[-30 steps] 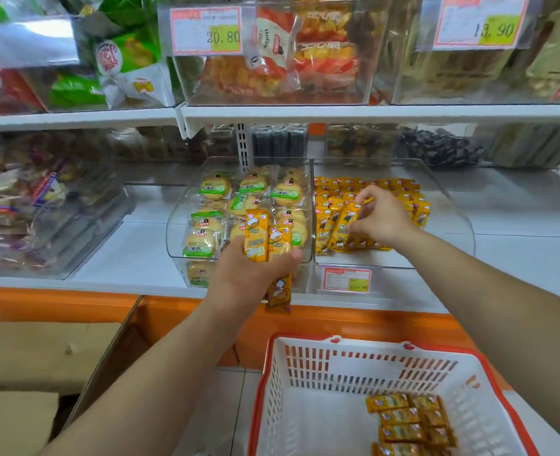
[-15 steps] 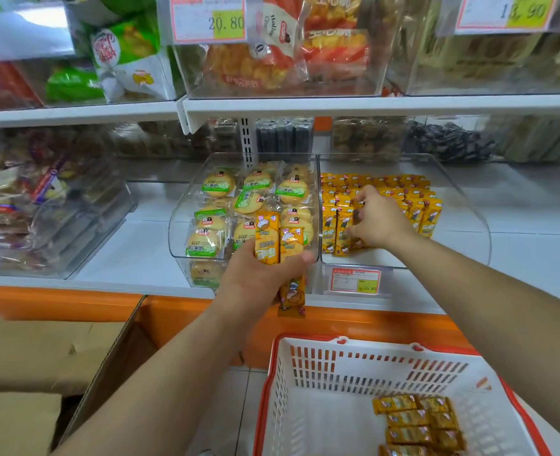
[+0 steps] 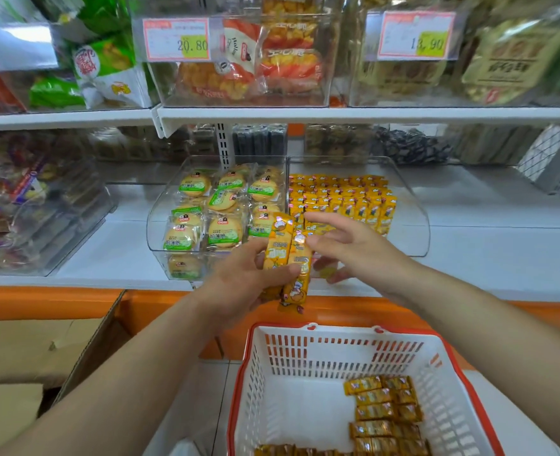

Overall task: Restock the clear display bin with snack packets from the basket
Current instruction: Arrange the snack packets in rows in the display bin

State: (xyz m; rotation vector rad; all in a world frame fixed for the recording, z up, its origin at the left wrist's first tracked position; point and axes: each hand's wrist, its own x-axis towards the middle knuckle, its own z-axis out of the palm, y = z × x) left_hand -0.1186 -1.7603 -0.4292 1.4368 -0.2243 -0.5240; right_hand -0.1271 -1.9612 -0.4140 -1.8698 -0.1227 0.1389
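Over the near shelf edge, between basket and bin: left hand gripping an upright bundle of yellow snack packets, fingers curled behind, thumb across the front. Just right, right hand, fingers straight and spread, tips at the bundle, contact unclear, holding nothing. Farther back, clear display bin, stocked packets in rows toward its far left. Nearest, white red-rimmed basket, loose packets along its right side.

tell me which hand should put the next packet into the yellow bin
Right, probably. The right hand is open and empty, just in front of the bin; the left hand is busy gripping the packets.
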